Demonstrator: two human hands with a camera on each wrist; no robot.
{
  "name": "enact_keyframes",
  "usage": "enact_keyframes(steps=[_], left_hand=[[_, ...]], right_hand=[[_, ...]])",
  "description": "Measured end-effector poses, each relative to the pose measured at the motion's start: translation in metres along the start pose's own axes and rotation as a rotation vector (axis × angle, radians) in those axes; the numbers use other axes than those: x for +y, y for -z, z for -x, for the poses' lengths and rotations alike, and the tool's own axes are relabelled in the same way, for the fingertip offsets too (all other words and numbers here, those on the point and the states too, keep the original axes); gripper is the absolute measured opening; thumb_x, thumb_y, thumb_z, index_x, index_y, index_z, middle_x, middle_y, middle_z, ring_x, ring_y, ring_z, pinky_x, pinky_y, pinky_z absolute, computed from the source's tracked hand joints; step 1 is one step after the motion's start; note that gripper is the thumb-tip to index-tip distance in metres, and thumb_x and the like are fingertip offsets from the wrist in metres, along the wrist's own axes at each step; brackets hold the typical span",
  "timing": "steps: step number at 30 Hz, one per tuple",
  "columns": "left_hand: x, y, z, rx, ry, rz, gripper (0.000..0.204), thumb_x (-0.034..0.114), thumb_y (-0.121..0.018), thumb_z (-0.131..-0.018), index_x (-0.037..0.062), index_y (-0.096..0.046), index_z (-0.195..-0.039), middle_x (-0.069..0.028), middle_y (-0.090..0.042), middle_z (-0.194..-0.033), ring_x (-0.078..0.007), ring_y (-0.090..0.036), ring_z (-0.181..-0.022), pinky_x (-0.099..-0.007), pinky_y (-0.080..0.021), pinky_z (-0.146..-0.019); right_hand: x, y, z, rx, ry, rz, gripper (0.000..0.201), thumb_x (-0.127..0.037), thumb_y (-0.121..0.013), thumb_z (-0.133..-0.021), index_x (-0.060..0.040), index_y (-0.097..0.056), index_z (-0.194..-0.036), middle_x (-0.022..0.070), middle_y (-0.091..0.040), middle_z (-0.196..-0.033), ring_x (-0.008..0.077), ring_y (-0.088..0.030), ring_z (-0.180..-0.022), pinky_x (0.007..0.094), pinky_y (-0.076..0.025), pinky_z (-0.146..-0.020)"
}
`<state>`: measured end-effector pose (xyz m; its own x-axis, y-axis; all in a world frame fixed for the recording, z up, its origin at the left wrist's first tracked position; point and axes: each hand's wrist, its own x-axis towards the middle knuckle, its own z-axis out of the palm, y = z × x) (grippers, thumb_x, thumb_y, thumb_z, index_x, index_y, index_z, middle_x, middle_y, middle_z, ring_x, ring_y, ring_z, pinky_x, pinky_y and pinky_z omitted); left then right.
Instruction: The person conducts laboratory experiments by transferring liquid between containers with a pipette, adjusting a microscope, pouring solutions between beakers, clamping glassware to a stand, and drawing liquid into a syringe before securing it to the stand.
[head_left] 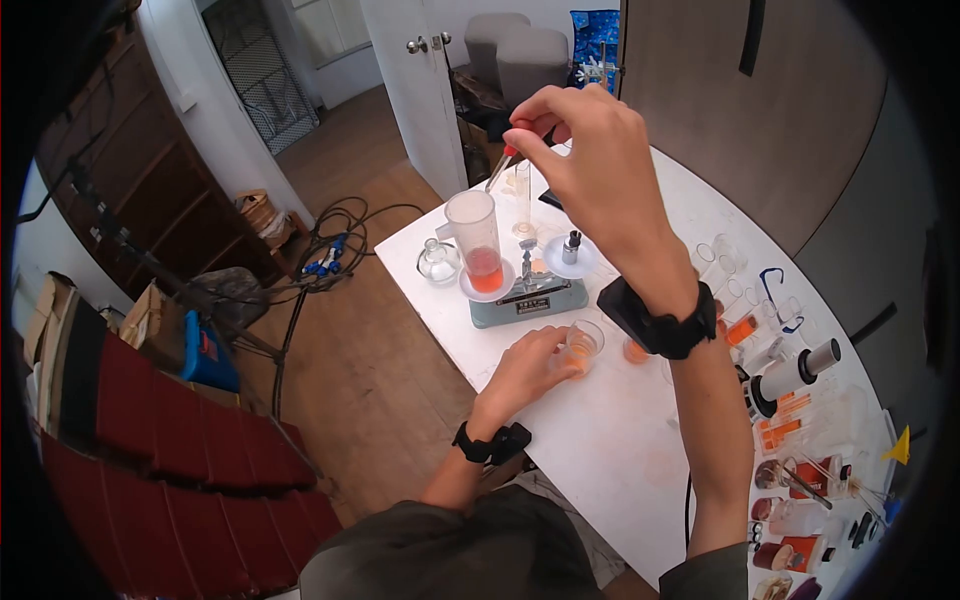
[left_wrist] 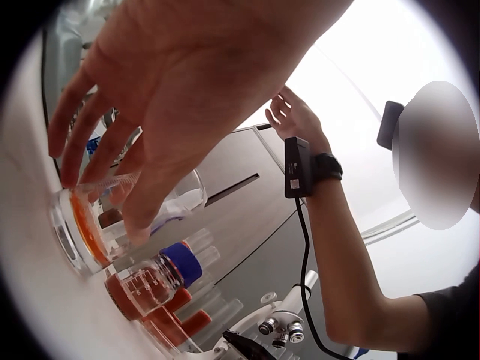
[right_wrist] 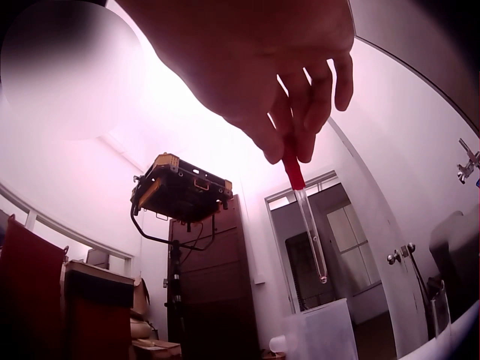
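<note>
The right hand (head_left: 590, 160), raised at the upper centre of the head view, has its fingers (right_wrist: 300, 142) pinched on the red bulb of one dropper (right_wrist: 307, 217). Its glass tip hangs just above the tall beaker (head_left: 474, 240), which holds orange liquid and stands on the left pan of the balance (head_left: 528, 295). The left hand (head_left: 525, 368), at the frame's middle, curls its fingers (left_wrist: 142, 202) round a small glass (left_wrist: 82, 225) of orange liquid on the desk (head_left: 600, 440).

This looks like the dosing step: liquid drawn from the glass goes drop by drop into the beaker. Next the tip must be held centred over the beaker mouth and the bulb squeezed gently.

Counted: one dropper, one beaker, one held glass, two pans, one small weight (head_left: 571, 246) on the right pan, one flask (head_left: 438, 262) left of the balance.
</note>
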<state>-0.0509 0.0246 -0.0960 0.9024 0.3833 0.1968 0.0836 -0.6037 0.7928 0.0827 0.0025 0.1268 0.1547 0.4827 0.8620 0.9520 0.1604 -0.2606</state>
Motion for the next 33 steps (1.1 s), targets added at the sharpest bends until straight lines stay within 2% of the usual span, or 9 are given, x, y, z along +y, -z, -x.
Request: enact_keyframes(steps=[6, 11, 14, 16, 23, 25, 33], left_hand=[[-0.006, -0.002, -0.001, 0.001, -0.015, 0.007, 0.052, 0.026, -0.082, -0.082, 0.0049, -0.062, -0.125, -0.0115, -0.066, -0.109, -0.0291, -0.064, -0.099, -0.0398, -0.052, -0.087], [-0.002, 0.001, 0.000, -0.014, -0.013, -0.012, 0.051, 0.025, -0.082, -0.081, 0.0056, -0.062, -0.124, -0.0112, -0.065, -0.111, -0.0295, -0.064, -0.099, -0.0401, -0.052, -0.087], [-0.003, 0.001, 0.001, -0.006, -0.014, -0.005, 0.051, 0.033, -0.080, -0.085, 0.0067, -0.064, -0.126, -0.0123, -0.066, -0.109, -0.0271, -0.063, -0.099, -0.0388, -0.051, -0.089], [-0.003, 0.001, 0.001, 0.001, -0.038, -0.010, 0.051, 0.024, -0.081, -0.082, 0.0061, -0.062, -0.126, -0.0117, -0.064, -0.110, -0.0306, -0.062, -0.101, -0.0409, -0.051, -0.087], [-0.005, 0.001, 0.001, 0.024, -0.051, 0.014, 0.051, 0.023, -0.080, -0.082, 0.0064, -0.062, -0.127, -0.0131, -0.063, -0.106, -0.0331, -0.061, -0.099, -0.0419, -0.050, -0.087], [-0.003, 0.003, 0.000, -0.024, -0.034, -0.036, 0.056, 0.033, -0.080, -0.085, 0.0036, -0.061, -0.129, -0.0135, -0.064, -0.113, -0.0277, -0.064, -0.100, -0.0389, -0.051, -0.090], [-0.006, 0.001, 0.001, -0.010, -0.039, -0.025, 0.054, 0.034, -0.080, -0.084, 0.0034, -0.062, -0.126, -0.0133, -0.064, -0.113, -0.0277, -0.064, -0.099, -0.0392, -0.051, -0.090]], right_hand=[[0.007, -0.033, -0.005, -0.156, 0.020, 0.058, 0.017, -0.019, -0.080, -0.082, -0.0034, -0.074, -0.084, 0.0096, -0.070, -0.080, 0.0284, -0.062, -0.086, 0.0403, -0.048, -0.083], [0.004, -0.044, -0.002, -0.227, 0.032, 0.108, 0.015, -0.017, -0.083, -0.078, -0.0035, -0.076, -0.081, 0.0114, -0.069, -0.088, 0.0300, -0.060, -0.096, 0.0418, -0.050, -0.086], [0.010, -0.053, 0.001, -0.280, 0.034, 0.109, 0.014, -0.016, -0.085, -0.077, -0.0035, -0.078, -0.080, 0.0092, -0.065, -0.092, 0.0267, -0.056, -0.098, 0.0381, -0.049, -0.086], [0.012, -0.057, 0.001, -0.316, 0.009, 0.102, 0.013, -0.015, -0.085, -0.076, -0.0037, -0.079, -0.080, 0.0097, -0.064, -0.094, 0.0271, -0.055, -0.099, 0.0377, -0.049, -0.087], [0.014, -0.065, 0.002, -0.425, -0.083, 0.109, 0.011, -0.013, -0.084, -0.074, -0.0039, -0.081, -0.078, 0.0092, -0.064, -0.096, 0.0274, -0.054, -0.101, 0.0368, -0.048, -0.090], [0.014, -0.066, 0.002, -0.439, -0.087, 0.114, 0.011, -0.013, -0.084, -0.074, -0.0035, -0.081, -0.077, 0.0090, -0.064, -0.095, 0.0275, -0.054, -0.101, 0.0371, -0.048, -0.090], [0.013, -0.071, 0.003, -0.485, -0.098, 0.128, 0.014, -0.014, -0.087, -0.071, -0.0024, -0.080, -0.075, 0.0088, -0.064, -0.095, 0.0274, -0.053, -0.099, 0.0380, -0.048, -0.089]])
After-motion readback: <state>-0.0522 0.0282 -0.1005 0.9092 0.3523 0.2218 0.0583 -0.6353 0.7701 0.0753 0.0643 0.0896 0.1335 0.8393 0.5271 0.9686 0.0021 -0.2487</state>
